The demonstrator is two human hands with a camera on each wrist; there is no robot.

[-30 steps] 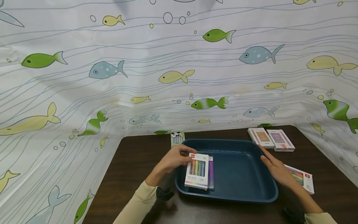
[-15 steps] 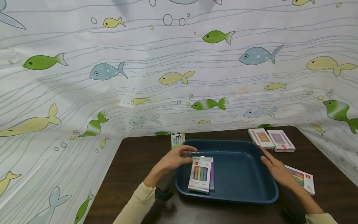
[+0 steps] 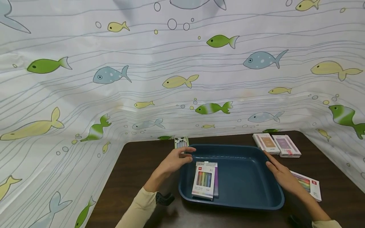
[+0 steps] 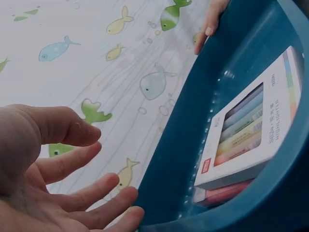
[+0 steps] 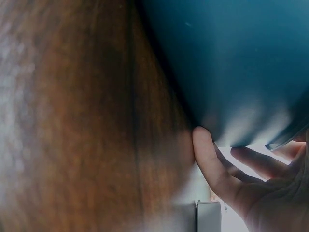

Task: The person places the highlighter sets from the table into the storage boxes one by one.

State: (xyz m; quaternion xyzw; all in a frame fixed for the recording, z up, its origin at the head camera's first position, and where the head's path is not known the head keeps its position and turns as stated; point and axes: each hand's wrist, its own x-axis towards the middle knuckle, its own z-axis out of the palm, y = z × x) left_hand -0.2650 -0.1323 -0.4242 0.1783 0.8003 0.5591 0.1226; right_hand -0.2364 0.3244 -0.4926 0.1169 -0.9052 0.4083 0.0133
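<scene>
My left hand (image 3: 172, 161) hovers at the left rim of the blue tray (image 3: 242, 177), holding nothing. Its fingers are loosely bent and thumb and fingers stand apart in the left wrist view. Inside the tray, at its left end, lies a white box of highlighters (image 3: 204, 180) with a window of coloured pens. It rests on a flat purple pack (image 3: 216, 183) and mostly covers it. At the tray's right end my right hand (image 3: 280, 172) holds the rim, thumb on top. The right wrist view shows its fingers (image 5: 207, 150) against the tray's outer wall.
Two white boxes, one with a brown panel (image 3: 268, 142) and one with a purple panel (image 3: 286, 145), lie at the back right. Another rainbow-window box (image 3: 312, 186) is beyond my right forearm. A cow-print pack (image 3: 181, 142) lies behind the tray on the dark wooden table (image 3: 122, 183).
My left hand has let go of the highlighter box, which now lies lower in the tray on the purple pack. That hand has drawn back slightly left. The right hand stays at the rim.
</scene>
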